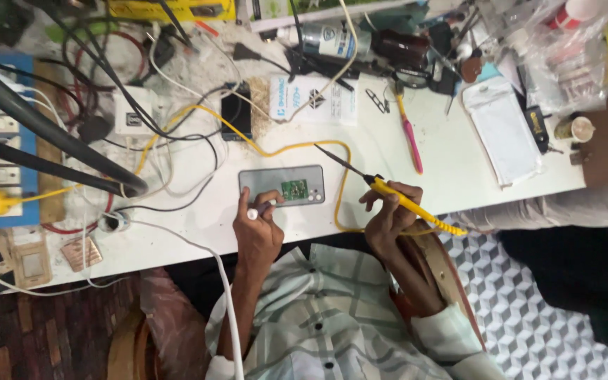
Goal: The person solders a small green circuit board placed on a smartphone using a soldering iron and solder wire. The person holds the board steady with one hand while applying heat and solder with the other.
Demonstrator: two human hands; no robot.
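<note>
Yellow iron (406, 200) gripped in right hand (387, 214), tip up off board (294, 188) | left hand (258, 229) pinches small tool (262, 208) at phone (281, 186) | soldering not begun.

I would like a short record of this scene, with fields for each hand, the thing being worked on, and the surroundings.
left hand: holds a thin tool with a white end, its tip near the green circuit board
right hand: holds a yellow soldering iron, tip raised and pointing away from the board
work piece: green circuit board lying on a grey phone
soldering iron cable: yellow cord looping across the table
surface: white table, cluttered with wires
nearby: pink tool, white pouch
</note>
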